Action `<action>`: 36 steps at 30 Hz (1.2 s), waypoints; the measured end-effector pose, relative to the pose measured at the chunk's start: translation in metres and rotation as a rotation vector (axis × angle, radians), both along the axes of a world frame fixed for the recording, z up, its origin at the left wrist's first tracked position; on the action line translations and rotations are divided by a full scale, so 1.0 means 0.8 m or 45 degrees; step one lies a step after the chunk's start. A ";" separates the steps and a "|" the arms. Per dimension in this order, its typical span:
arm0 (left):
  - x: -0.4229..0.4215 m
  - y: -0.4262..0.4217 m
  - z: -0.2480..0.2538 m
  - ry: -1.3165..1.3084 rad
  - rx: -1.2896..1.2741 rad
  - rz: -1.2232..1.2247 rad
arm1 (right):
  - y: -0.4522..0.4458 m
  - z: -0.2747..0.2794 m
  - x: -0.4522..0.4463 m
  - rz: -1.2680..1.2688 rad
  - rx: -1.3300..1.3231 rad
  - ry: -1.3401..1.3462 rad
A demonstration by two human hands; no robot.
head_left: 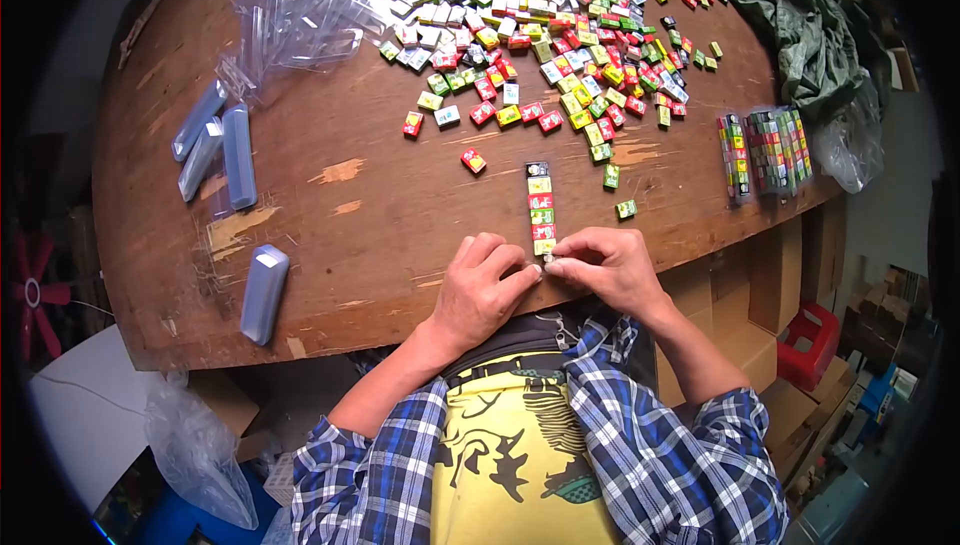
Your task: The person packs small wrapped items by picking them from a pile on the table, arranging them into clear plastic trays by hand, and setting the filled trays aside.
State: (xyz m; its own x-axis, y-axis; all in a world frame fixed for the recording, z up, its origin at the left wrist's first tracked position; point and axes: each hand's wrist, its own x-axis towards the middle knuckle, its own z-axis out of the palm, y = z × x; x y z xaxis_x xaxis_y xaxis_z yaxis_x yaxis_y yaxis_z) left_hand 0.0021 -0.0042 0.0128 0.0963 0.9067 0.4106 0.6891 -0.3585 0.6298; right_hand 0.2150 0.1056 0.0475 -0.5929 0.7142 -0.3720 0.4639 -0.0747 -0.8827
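A straight row of small printed boxes (541, 202) in black, yellow, red and green lies on the table, pointing toward me. At its near end, my right hand (608, 267) pinches a small box, mostly hidden by the fingertips. My left hand (483, 288) is beside that same end, its fingers curled and the tips close to those of my right hand. Whatever those left fingertips grip, if anything, is hidden. A loose red box (473, 160) lies left of the row, and a green box (626, 209) lies to its right.
A large heap of small boxes (575, 55) spreads across the far side of the wooden table (400, 215). Clear plastic sleeves (300, 20) and several stacked clear trays (264, 295) lie left. Filled packs (780, 150) stand near the right edge, beside green sheeting (815, 35).
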 end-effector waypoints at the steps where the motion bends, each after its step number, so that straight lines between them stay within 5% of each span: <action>1: 0.000 0.000 0.000 -0.002 0.007 0.004 | 0.002 0.001 -0.002 -0.003 0.000 0.002; 8: 0.000 -0.001 -0.001 -0.027 0.002 0.002 | 0.003 -0.008 -0.014 0.158 0.535 -0.051; 13: -0.001 -0.001 -0.001 -0.038 -0.005 0.011 | -0.007 -0.012 -0.009 -0.059 0.265 0.013; 17: -0.002 -0.001 0.000 -0.035 -0.005 -0.028 | -0.002 -0.002 -0.016 -0.037 0.531 -0.070; 20: 0.000 0.003 0.011 -0.030 0.028 -0.149 | 0.003 0.014 -0.045 0.027 1.138 -0.201; 29: -0.002 0.003 0.008 -0.029 -0.033 -0.228 | 0.014 0.007 -0.018 0.039 1.146 -0.134; 36: -0.001 0.003 0.003 -0.040 -0.030 -0.205 | 0.091 0.031 0.096 -0.500 1.421 -0.370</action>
State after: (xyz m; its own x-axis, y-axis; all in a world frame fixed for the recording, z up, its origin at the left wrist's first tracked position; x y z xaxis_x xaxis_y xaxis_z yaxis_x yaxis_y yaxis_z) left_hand 0.0011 -0.0015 0.0148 0.2288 0.8900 0.3944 0.6039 -0.4475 0.6596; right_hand 0.2920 0.1781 0.0726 -0.2616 0.8383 0.4784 0.7714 0.4795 -0.4185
